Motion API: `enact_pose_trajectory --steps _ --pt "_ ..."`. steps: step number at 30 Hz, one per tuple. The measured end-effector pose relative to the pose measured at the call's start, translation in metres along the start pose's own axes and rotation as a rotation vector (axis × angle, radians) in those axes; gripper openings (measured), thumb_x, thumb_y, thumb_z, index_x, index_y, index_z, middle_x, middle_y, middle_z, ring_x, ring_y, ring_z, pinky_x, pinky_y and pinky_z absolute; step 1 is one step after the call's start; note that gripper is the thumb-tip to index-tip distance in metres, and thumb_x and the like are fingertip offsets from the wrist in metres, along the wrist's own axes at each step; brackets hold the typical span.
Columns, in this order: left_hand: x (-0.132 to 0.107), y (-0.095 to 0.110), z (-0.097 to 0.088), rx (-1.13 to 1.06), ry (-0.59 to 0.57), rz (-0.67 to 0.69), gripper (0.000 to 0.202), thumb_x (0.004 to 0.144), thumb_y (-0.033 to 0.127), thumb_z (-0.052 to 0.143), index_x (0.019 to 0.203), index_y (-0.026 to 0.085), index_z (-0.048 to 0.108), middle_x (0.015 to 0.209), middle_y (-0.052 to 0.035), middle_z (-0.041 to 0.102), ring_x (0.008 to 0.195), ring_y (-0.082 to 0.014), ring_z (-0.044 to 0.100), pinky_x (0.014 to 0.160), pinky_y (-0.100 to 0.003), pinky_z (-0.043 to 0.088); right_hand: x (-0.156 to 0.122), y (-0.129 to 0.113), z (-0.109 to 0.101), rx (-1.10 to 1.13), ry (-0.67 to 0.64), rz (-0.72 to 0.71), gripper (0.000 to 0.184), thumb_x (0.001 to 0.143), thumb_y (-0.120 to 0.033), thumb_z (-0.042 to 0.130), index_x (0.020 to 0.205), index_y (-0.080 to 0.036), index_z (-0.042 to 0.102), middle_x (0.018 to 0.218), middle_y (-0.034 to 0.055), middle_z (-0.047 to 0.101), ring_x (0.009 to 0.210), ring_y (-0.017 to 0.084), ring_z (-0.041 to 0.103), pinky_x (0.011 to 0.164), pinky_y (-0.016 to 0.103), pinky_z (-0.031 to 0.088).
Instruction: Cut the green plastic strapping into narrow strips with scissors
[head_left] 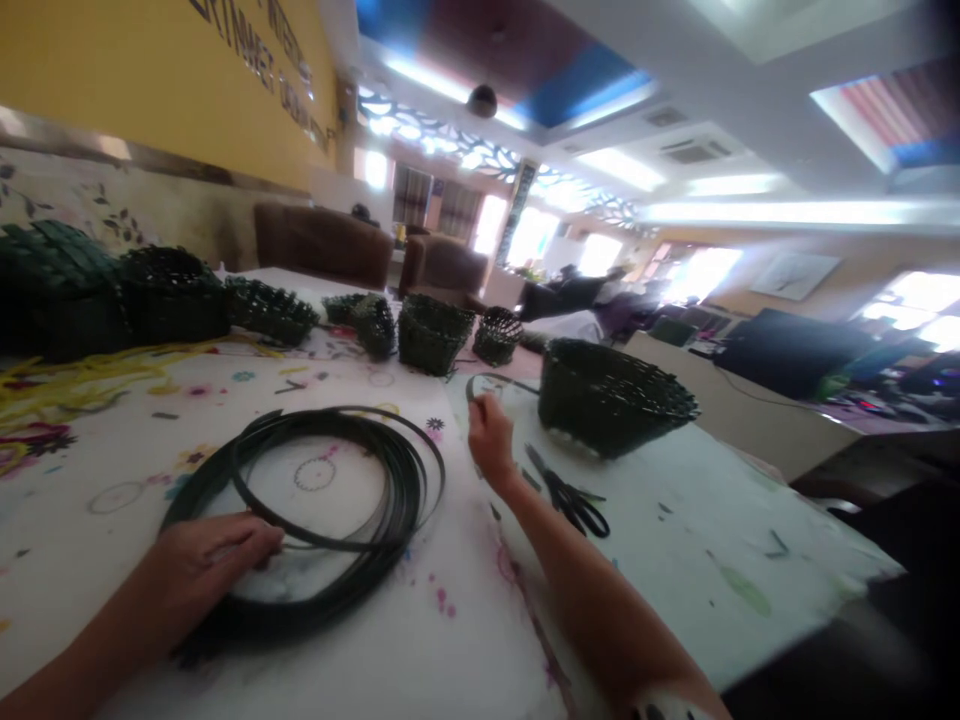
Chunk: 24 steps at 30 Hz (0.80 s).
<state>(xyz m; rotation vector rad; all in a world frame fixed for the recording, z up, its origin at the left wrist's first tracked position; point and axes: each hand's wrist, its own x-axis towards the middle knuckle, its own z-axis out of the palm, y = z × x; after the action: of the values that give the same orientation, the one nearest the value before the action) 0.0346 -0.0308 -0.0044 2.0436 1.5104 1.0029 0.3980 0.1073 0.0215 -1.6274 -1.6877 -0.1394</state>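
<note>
Dark coil under left hand; right hand beyond, holding strip.

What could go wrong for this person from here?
The scissors lie close beside the right forearm; a sideways sweep might knock them. The dark coil has overlapping loops at the left hand, which could tangle. The strip in the right hand is curved and might spring if released.
</note>
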Motion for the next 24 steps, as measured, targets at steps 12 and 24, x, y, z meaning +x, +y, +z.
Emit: enact_pose_trajectory --steps 12,24 --pt "0.009 0.034 -0.02 -1.061 0.218 -0.279 0.079 0.076 0.086 0.058 0.122 0.024 0.073 0.102 -0.0127 0.076 0.086 -0.0262 0.072 0.072 -0.039 0.065 -0.111 -0.092 -0.039 0.224 -0.282 -0.944 0.021 0.085 -0.002 0.046 0.083 -0.023 0.05 0.074 -0.0016 0.054 0.059 0.014 0.042 0.054 0.028 0.028" --pt "0.026 0.008 -0.06 -1.432 0.571 -0.422 0.021 0.102 0.011 0.042 0.093 0.012 0.06 0.056 0.0067 0.039 0.042 -0.0055 0.037 0.044 -0.017 0.04 -0.073 -0.026 -0.01 -0.124 -0.182 -0.961 0.03 0.084 0.007 0.05 0.08 -0.02 0.064 0.073 0.0017 0.06 0.071 0.018 0.052 0.083 0.031 0.043"
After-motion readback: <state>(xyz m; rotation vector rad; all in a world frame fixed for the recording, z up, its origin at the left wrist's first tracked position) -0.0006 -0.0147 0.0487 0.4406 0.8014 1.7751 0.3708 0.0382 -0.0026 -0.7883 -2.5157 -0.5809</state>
